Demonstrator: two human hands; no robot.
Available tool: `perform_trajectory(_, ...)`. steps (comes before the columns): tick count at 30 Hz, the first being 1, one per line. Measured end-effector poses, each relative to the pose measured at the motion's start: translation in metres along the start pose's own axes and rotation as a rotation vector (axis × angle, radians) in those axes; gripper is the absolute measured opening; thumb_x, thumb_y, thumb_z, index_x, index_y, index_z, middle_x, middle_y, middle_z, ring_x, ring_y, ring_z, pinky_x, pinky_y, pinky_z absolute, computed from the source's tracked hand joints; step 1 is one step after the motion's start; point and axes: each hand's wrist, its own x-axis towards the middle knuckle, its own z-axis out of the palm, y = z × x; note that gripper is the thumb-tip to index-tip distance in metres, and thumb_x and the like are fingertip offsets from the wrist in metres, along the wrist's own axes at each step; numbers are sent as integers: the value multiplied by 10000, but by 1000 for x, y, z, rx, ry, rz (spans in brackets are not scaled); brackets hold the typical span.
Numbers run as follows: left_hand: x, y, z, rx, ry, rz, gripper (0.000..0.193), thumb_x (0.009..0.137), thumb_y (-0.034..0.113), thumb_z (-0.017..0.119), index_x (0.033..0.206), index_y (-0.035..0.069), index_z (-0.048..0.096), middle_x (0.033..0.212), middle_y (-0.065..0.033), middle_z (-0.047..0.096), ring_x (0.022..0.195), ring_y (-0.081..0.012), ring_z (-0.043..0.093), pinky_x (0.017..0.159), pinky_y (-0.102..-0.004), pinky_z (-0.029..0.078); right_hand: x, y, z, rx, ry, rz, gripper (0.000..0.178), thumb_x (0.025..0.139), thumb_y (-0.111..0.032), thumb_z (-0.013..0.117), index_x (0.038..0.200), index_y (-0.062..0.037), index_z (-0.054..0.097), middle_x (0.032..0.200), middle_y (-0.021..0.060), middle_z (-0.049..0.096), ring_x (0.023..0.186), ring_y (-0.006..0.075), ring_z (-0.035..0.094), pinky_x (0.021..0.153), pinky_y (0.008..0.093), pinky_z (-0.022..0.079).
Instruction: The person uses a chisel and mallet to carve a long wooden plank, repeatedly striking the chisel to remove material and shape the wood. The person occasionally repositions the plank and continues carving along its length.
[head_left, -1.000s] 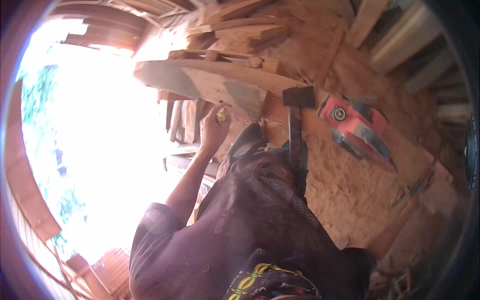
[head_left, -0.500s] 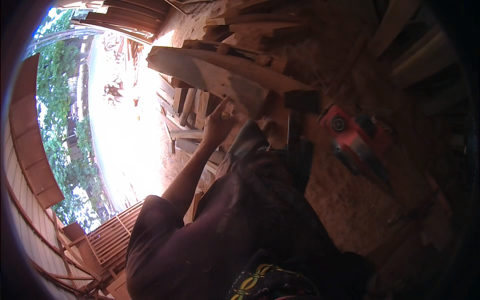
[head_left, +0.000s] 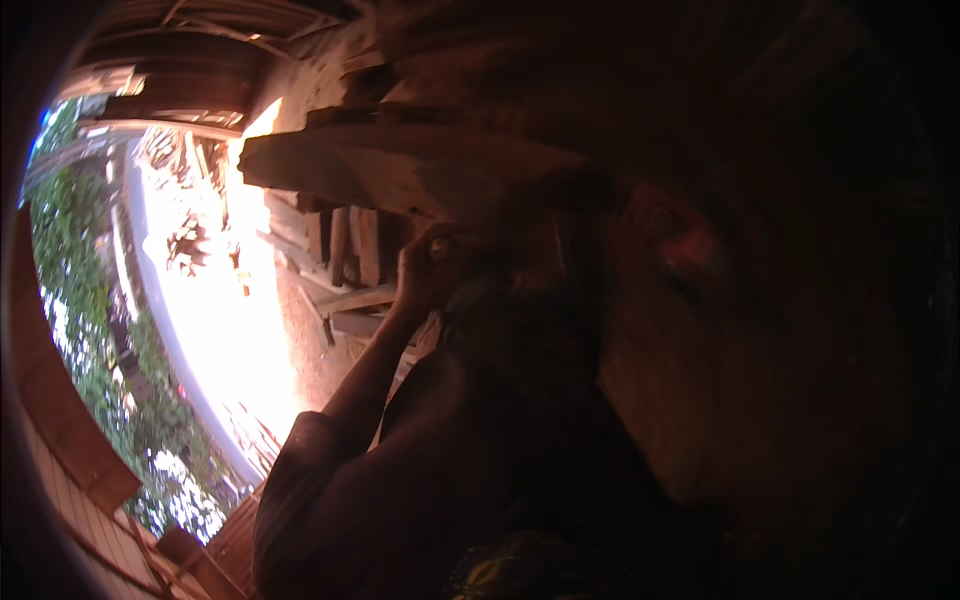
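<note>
My left hand [head_left: 425, 270] is closed, its fingers curled beside the near edge of a thick wooden plank [head_left: 340, 165]. A small pale spot shows at its fingers, but I cannot make out what they hold. The plank lies across the far middle, its left end toward the bright daylight. My right hand cannot be made out in the deep shadow. Right of the plank, a dim red power tool [head_left: 665, 220] rests on the ground, blurred by motion.
Several wood offcuts [head_left: 345, 245] lie piled left of my hand. More boards [head_left: 190, 75] are stacked at the far left. Beyond the glaring daylit ground stand green trees [head_left: 75, 260]. A brown panelled wooden structure [head_left: 70, 400] curves along the left rim.
The view has shifted and darkened. My left hand's fingers, one stretched toward the plank before, are now curled in. The black mallet-like tool near the plank has faded into shadow.
</note>
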Motion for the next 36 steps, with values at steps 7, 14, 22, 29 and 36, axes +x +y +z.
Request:
perform_trajectory(7,25,19,-53,-224,-387,171,350,933,152,832,1249,34,741,967,-47,764,892,-121,733,765,-279,586,-51,-118,183,275,-560,-62,197,1001,-219,763,1163,-109,777,1083,-5,759,1044,136,691,926,365,563)
perform_trajectory(14,11,4,-102,-482,-597,210,216,939,116,802,1127,17,764,1019,-69,767,957,-157,743,863,-315,594,-112,-181,317,521,-406,241,253,952,-130,799,1180,-37,739,1016,35,736,961,110,681,852,295,558)
perform_trajectory(22,14,-58,-105,-561,-447,177,258,896,74,780,1141,-2,757,1014,-127,782,1005,-191,757,862,-346,586,-153,-207,396,402,-325,123,334,1033,-174,728,1326,-24,669,1250,62,719,1149,152,668,953,293,533)
perform_trajectory(29,8,-40,-117,-199,-556,261,380,875,132,832,1227,12,752,1000,-115,797,889,-214,773,839,-368,600,-149,-178,411,476,-517,136,434,1133,-356,566,1418,-31,601,1254,97,736,1192,199,675,1001,365,534)
perform_trajectory(36,54,-86,-164,-9,-157,283,280,911,172,774,1174,78,784,1000,-160,794,894,-311,787,771,-414,598,-155,-149,411,735,-489,503,516,1138,-480,497,1355,-19,580,1162,134,765,941,199,721,808,352,561)
